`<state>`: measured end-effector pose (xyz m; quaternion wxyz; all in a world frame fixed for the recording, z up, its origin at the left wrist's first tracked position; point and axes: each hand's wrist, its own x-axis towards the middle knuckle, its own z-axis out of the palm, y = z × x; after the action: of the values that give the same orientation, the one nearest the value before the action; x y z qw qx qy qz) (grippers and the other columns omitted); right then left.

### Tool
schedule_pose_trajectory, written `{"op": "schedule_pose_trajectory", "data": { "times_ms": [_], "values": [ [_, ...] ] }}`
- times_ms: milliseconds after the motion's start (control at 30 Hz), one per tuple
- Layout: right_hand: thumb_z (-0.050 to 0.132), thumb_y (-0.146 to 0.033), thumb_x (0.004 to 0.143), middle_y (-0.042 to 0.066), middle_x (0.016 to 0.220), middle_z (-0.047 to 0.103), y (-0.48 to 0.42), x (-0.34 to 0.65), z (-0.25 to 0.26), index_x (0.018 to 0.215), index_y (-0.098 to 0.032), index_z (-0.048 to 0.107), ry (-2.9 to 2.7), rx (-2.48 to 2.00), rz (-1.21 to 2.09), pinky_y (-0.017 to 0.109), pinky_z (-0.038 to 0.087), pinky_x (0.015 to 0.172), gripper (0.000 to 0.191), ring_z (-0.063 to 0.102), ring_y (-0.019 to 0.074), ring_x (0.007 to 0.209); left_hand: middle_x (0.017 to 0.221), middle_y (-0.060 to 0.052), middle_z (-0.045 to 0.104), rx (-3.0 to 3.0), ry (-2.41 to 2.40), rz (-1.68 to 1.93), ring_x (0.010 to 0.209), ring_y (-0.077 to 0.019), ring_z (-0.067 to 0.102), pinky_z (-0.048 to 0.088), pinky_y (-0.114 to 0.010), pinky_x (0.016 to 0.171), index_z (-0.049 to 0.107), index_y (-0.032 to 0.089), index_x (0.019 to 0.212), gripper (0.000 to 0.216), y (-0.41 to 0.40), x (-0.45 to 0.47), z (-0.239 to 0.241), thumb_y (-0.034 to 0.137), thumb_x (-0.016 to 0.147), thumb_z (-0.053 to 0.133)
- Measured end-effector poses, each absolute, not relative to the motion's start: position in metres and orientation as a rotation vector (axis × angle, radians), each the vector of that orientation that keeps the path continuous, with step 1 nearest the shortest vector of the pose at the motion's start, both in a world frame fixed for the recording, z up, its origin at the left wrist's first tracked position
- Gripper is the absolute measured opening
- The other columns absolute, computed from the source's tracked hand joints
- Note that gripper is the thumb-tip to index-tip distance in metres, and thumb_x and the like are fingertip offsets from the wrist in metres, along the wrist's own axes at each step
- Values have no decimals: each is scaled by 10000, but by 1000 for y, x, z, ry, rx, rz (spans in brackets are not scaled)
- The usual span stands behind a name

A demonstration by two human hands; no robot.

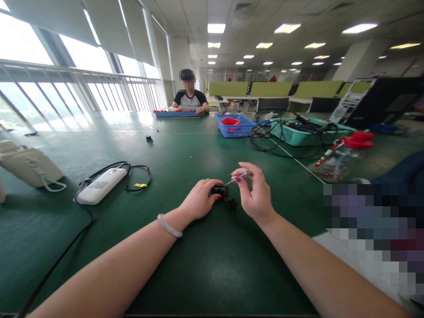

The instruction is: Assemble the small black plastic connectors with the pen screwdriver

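Note:
My left hand is closed on a small black part, pinning it on the green table. My right hand pinches a thin tool with a clear handle, like a small screwdriver. Its tip points down and left at the black part. A second small black piece lies on the table just under my right hand. A pale bangle sits on my left wrist.
A white device with a black cable lies to the left, a beige case farther left. A blue basket, a green basket with cables and a clear bottle with a red cap stand behind. A person sits across the table.

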<state>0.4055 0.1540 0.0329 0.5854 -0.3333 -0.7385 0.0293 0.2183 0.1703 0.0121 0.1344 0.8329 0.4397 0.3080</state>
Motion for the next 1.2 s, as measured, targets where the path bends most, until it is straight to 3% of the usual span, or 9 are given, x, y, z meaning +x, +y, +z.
{"op": "schedule_pose_trajectory", "data": {
  "times_ms": [133, 267, 433, 533, 633, 733, 900, 1067, 1200],
  "values": [
    [494, -205, 955, 59, 998, 659, 150, 409, 38, 1328, -295, 411, -1608, -694, -49, 432, 555, 866, 393, 666, 220, 907, 1234, -86, 617, 2470, 1409, 968, 1156, -235, 539, 407, -400, 1066, 561, 218, 1298, 399, 171, 217, 12, 161, 907, 510],
    [486, -220, 961, 52, 932, 649, 158, 414, 35, 1303, -272, 445, -1607, -775, -39, 416, 559, 807, 349, 651, 212, 840, 1246, -110, 605, 2477, 1674, 773, 1104, -283, 527, 429, -456, 988, 519, 253, 1394, 502, 173, 211, 7, 149, 910, 432],
    [479, -271, 969, 46, 919, 651, 168, 420, 28, 1276, -247, 460, -1507, -867, 53, 383, 551, 773, 309, 649, 202, 833, 1156, -86, 650, 2458, 1712, 597, 1120, -288, 529, 388, -480, 1023, 674, 287, 1208, 412, 174, 207, 4, 161, 873, 471],
    [479, -278, 968, 40, 905, 654, 170, 420, 27, 1266, -244, 466, -1489, -882, 72, 373, 544, 769, 300, 647, 196, 816, 1144, -80, 660, 2413, 1643, 670, 1152, -250, 547, 366, -435, 1083, 702, 230, 1084, 320, 175, 211, 7, 211, 924, 426],
    [469, -276, 970, 41, 902, 656, 170, 420, 27, 1263, -242, 467, -1486, -885, 76, 364, 541, 765, 295, 648, 193, 809, 1292, -73, 613, 2396, 1463, 707, 1228, -225, 531, 379, -398, 1096, 588, 230, 1266, 363, 174, 219, 13, 328, 971, 399],
    [464, -269, 970, 44, 905, 659, 170, 420, 27, 1259, -235, 471, -1483, -881, 67, 353, 538, 750, 292, 647, 188, 794, 1438, -50, 519, 2511, 1251, 606, 1315, -258, 465, 348, -457, 1120, 428, 304, 1431, 510, 167, 227, 17, 453, 945, 473],
    [462, -266, 965, 43, 901, 663, 174, 424, 26, 1253, -227, 475, -1465, -883, 41, 347, 533, 741, 291, 647, 185, 777, 1371, -58, 551, 2641, 1105, 545, 1278, -309, 460, 328, -534, 1107, 551, 320, 1312, 509, 145, 241, 17, 536, 855, 603],
    [460, -263, 959, 51, 906, 669, 181, 429, 24, 1248, -214, 479, -1433, -914, 22, 357, 528, 755, 294, 647, 188, 780, 1224, -59, 599, 2600, 1202, 556, 1185, -283, 499, 390, -501, 1057, 623, 289, 1160, 277, 118, 252, 16, 401, 913, 566],
    [473, -270, 951, 54, 900, 676, 183, 429, 20, 1247, -204, 485, -1399, -955, 57, 363, 532, 753, 304, 651, 194, 779, 1189, -52, 596, 2500, 1241, 524, 1159, -256, 496, 417, -452, 1042, 617, 279, 1123, 219, 84, 239, 20, 328, 914, 574]
  ]
}}
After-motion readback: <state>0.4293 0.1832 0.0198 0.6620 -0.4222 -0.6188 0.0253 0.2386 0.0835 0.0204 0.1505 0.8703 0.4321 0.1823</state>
